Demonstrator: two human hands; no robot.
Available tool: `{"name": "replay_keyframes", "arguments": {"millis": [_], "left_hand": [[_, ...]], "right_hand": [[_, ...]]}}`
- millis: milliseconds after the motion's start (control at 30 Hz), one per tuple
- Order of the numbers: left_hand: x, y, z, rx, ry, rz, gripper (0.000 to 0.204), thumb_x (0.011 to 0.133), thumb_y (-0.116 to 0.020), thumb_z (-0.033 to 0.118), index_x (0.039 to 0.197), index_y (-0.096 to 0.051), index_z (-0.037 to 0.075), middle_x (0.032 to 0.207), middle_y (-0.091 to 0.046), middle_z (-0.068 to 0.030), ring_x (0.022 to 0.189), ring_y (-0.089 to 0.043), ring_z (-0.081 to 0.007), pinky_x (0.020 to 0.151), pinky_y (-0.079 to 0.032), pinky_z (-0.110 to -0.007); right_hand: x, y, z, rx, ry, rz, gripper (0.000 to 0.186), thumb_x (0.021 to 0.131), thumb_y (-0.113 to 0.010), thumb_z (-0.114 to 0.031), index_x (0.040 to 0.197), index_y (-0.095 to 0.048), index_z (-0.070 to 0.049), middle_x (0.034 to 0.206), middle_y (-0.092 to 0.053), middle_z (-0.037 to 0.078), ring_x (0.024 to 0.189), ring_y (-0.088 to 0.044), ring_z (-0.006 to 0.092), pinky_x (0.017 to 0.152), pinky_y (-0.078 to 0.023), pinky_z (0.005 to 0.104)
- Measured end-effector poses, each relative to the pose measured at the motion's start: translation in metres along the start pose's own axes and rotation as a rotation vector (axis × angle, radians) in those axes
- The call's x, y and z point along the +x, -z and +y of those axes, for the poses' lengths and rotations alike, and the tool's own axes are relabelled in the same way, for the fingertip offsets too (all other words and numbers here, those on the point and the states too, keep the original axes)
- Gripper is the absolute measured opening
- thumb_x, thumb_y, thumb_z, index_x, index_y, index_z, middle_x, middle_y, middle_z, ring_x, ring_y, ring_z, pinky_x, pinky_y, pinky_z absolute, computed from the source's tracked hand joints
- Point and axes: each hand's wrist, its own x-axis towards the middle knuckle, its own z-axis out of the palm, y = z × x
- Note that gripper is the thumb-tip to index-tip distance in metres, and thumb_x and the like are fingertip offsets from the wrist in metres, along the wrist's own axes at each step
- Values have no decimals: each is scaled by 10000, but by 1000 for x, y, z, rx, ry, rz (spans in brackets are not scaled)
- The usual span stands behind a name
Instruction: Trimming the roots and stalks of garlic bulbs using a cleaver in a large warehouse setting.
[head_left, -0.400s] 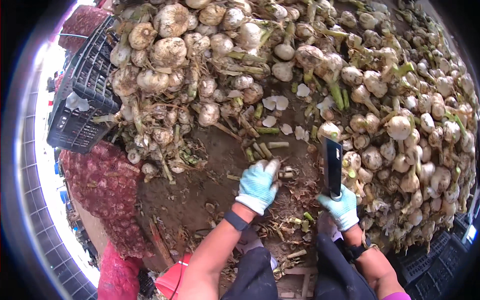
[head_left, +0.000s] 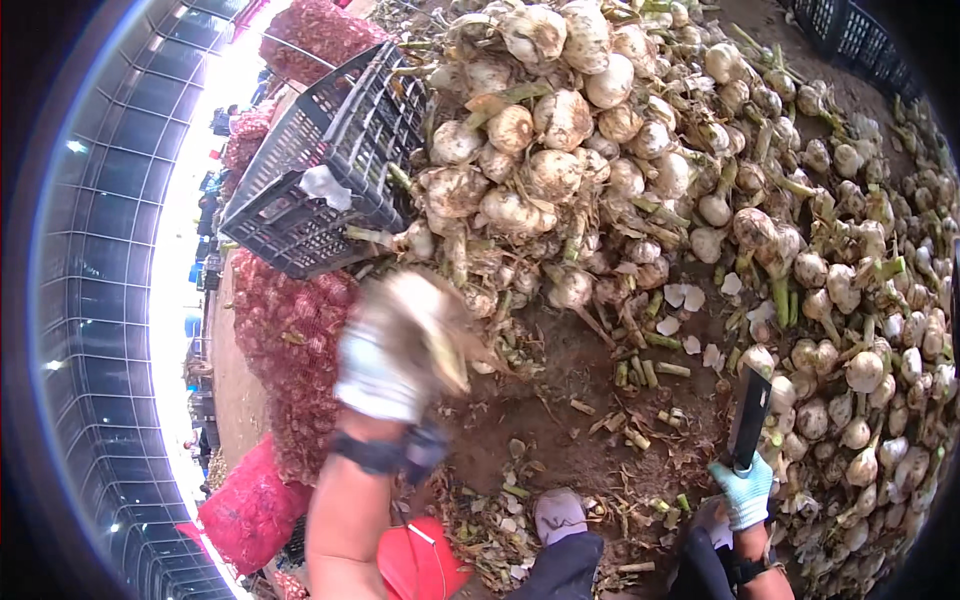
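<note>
My left hand [head_left: 375, 370], in a pale blue and white glove, is raised at the left beside the heap, closed around a garlic bulb [head_left: 418, 310] with its stalk attached; both are smeared by motion. Low at the right, my gloved right hand [head_left: 746, 490] grips a broad dark-bladed knife [head_left: 750, 420], its blade pointing up and away from me. A heap of dirty garlic bulbs [head_left: 565, 175] rises ahead, many with stalks. More garlic bulbs [head_left: 865, 370] spread along the right, next to the knife. Cut stalk pieces [head_left: 640, 372] lie on the ground between my hands.
At the left a black plastic crate [head_left: 290, 215] leans against the heap. Below it stands a red mesh sack [head_left: 290, 370], with a pink sack [head_left: 255, 505] nearer me. A red object [head_left: 425, 560] sits beside my shoe [head_left: 560, 515]. Another dark crate [head_left: 860, 40] stands far right.
My left hand has swung left and up from the ground and now carries a garlic bulb. The view has turned left, so the scene sits further right. The right hand still grips the knife.
</note>
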Motion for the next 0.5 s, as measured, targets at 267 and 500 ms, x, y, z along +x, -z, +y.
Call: {"name": "replay_keyframes", "arguments": {"millis": [267,500], "left_hand": [[13,17,-33,686,42,305,517,784,-621,397,1100,-520,0,937,-609,-156,828,-613,-255,651,-510,-335],[76,-73,-209,1243,535,629,1099,624,-771,470,1329,-163,-116,1265,-432,-290,1149,-480,-363,978,-396,-378]], "right_hand": [[-11,-14,-2,-15,26,-108,198,660,-730,-104,739,-559,-42,646,-529,-33,585,-433,63,548,-409,245],[-17,4,-6,42,-61,-52,227,668,-749,-111,820,-609,-16,691,-598,-4,608,-494,58,564,-439,233]]}}
